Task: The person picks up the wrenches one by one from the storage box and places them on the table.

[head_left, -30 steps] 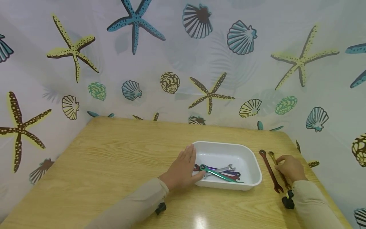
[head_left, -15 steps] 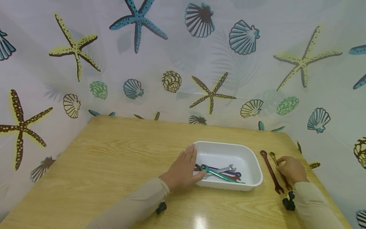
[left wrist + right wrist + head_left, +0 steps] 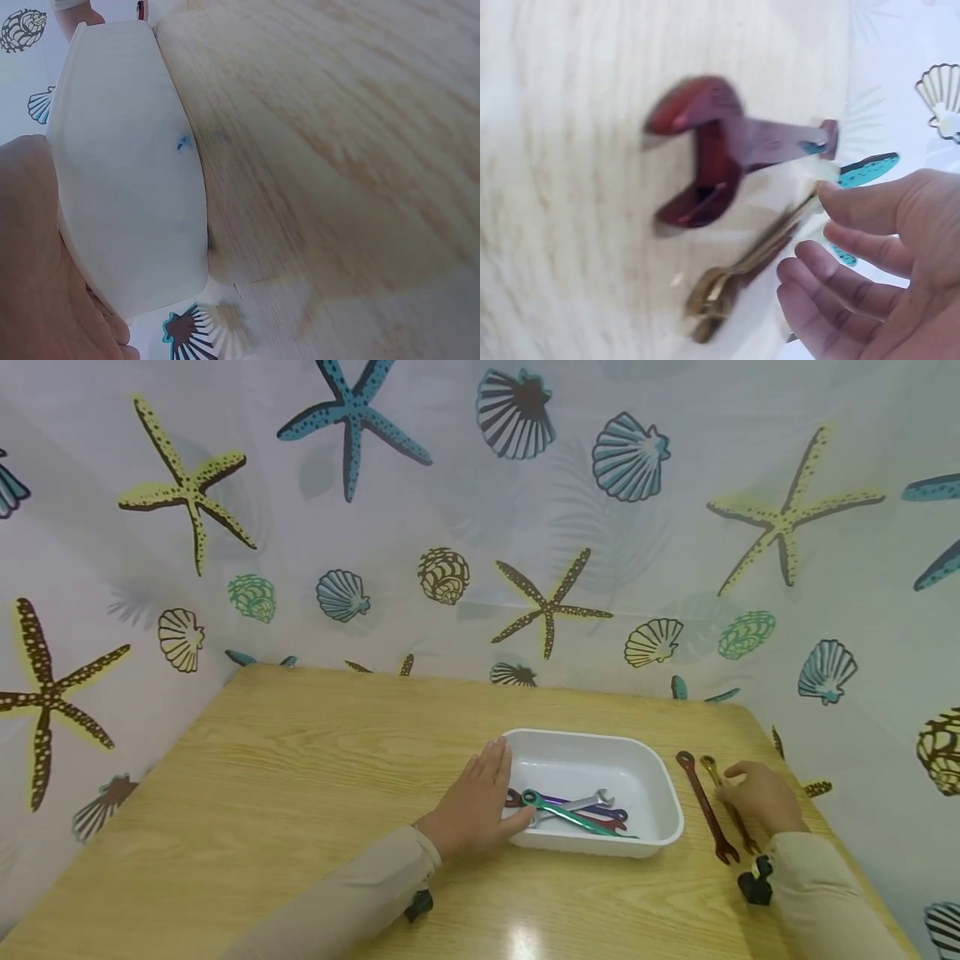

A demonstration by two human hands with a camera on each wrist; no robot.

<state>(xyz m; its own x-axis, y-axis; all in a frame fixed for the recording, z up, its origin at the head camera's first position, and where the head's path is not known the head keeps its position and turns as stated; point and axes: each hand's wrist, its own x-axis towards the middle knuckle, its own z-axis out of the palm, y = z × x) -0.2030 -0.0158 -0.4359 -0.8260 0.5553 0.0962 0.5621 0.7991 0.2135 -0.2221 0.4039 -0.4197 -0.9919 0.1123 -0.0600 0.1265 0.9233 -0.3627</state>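
Your left hand (image 3: 480, 802) lies flat against the left wall of the white tray (image 3: 652, 777), its fingers (image 3: 497, 760) straight and released, grasping nothing; the thumb lies near the tray's front corner. In the left wrist view the tray wall (image 3: 127, 172) fills the space just beside your palm (image 3: 37, 270).

Inside the tray, just to the right of those fingers, several wrenches lie crossed: a green wrench (image 3: 570, 812) on top, a silver wrench (image 3: 585, 802), and purple and red ones under them (mostly covered).

Your right hand (image 3: 761, 797) rests on the desk (image 3: 300, 760), to the right of the tray. Its fingers (image 3: 840, 274) are loosely bent and open above the gold wrench (image 3: 723, 797), with one fingertip touching its shaft in the right wrist view; they do not close around it. The dark red wrench (image 3: 703, 806) lies on the desk just to the left of these fingers, beside the gold one, between your hand and the tray. Its open jaw end (image 3: 697, 184) points toward you.
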